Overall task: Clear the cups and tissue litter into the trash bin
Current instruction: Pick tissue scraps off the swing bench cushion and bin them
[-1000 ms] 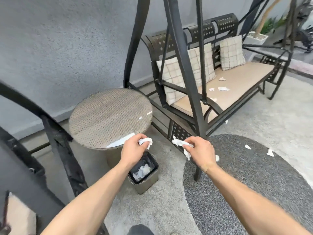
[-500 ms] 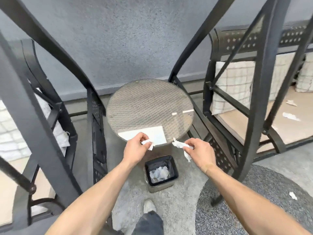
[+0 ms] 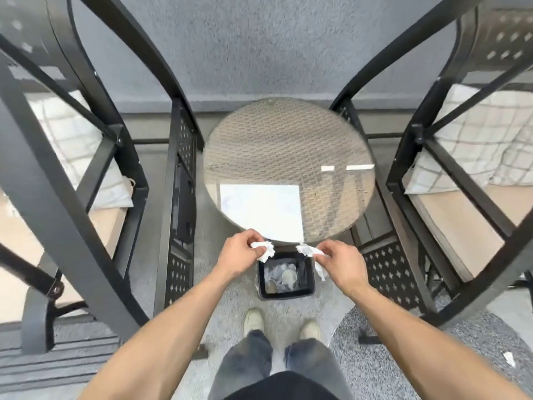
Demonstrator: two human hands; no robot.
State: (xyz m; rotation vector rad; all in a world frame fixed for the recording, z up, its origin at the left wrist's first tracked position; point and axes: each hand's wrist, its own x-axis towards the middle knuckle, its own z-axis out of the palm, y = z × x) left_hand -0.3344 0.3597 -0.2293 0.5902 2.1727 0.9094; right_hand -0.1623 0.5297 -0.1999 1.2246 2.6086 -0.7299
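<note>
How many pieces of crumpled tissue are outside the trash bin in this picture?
3. One tissue in the left hand, one in the right hand, both above the trash bin, and one scrap on the rug at lower right. Others may be hidden.

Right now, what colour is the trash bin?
Black trash bin, seen clearly in the head view.

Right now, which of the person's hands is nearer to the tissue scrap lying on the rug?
Right. The right hand is over the trash bin's right edge, on the tissue scrap's side; the left hand is farther left.
</note>
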